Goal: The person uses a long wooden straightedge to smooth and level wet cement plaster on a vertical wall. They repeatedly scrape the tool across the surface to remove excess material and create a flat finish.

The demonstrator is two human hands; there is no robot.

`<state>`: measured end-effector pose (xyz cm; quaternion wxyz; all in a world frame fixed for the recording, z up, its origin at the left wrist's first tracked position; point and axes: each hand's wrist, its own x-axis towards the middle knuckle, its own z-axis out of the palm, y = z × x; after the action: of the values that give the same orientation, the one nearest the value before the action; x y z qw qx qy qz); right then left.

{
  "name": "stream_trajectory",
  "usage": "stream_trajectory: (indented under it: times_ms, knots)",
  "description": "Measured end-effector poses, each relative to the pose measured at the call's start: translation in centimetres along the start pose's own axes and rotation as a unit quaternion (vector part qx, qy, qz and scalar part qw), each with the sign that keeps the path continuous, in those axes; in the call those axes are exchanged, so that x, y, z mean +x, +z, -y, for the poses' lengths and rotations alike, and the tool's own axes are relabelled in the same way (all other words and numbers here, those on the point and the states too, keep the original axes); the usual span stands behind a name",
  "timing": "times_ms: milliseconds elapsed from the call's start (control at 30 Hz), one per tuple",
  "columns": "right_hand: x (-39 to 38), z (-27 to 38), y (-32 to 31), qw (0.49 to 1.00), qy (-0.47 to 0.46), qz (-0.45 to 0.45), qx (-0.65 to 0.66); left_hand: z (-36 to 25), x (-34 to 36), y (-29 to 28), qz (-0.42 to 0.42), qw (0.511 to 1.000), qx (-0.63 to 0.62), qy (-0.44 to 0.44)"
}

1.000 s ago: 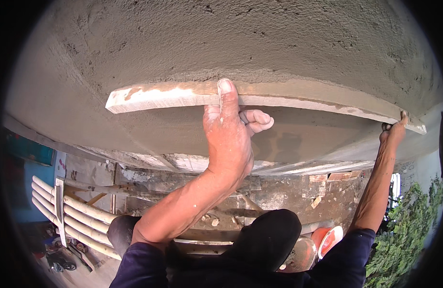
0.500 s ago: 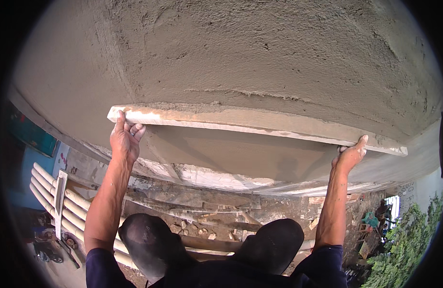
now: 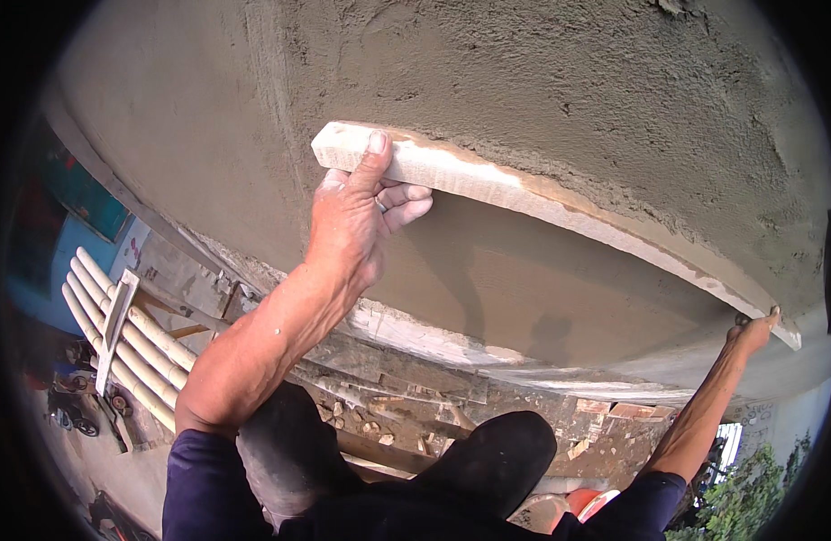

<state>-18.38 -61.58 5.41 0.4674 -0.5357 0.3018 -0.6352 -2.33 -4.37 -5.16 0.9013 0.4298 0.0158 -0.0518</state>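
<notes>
Left hand (image 3: pixel 348 221): clamped on the wooden board (image 3: pixel 515 187) close to its left end, thumb laid over the near face, other fingers curled beneath, a ring (image 3: pixel 380 206) on one.
Right hand (image 3: pixel 751 335): clamped on the board just short of its right end, fingers partly hidden.
Board: long, pale, held against the grey wall (image 3: pixel 524 72), slanting down from left end to right.
Wall: rough and pitted above the board, smoother and shadowed directly below.
Knees (image 3: pixel 501 451): bent, dark-clad, below the board's middle.
Reddish blocks (image 3: pixel 630 411): on the ground, below the board's right half.
Bamboo poles (image 3: pixel 154 347): side by side, below and left of the board, under a wooden crosspiece (image 3: pixel 118 329).
Foliage (image 3: pixel 749 500): green, below the board's right end.
</notes>
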Motion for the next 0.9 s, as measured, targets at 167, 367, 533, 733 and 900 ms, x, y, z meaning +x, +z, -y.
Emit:
stream_trajectory:
  times_ms: [167, 367, 533, 733, 900]
  knots:
    - [-5.2, -0.9, 1.0, 0.999, -0.014, -0.026, -0.045, -1.3, 1.8, -6.0, 0.009, 0.997, 0.035, 0.067]
    - [-17.6, -2.1, 4.5, 1.000, 0.016, 0.017, 0.018, -5.3, 4.9, -15.0, -0.138, 0.972, 0.090, 0.170]
    - [-11.3, 2.2, 4.1, 1.000, 0.010, 0.000, 0.012, -6.2, 4.0, -8.0, -0.038, 0.965, 0.090, 0.244]
    - [-0.8, 2.0, 1.6, 0.998, 0.026, -0.037, 0.044, -5.5, 2.3, -1.7, -0.041, 0.969, 0.100, 0.222]
    - [-5.2, 2.4, 3.0, 0.997, 0.020, -0.014, 0.077, -5.7, 2.8, -5.7, -0.029, 0.927, 0.224, 0.300]
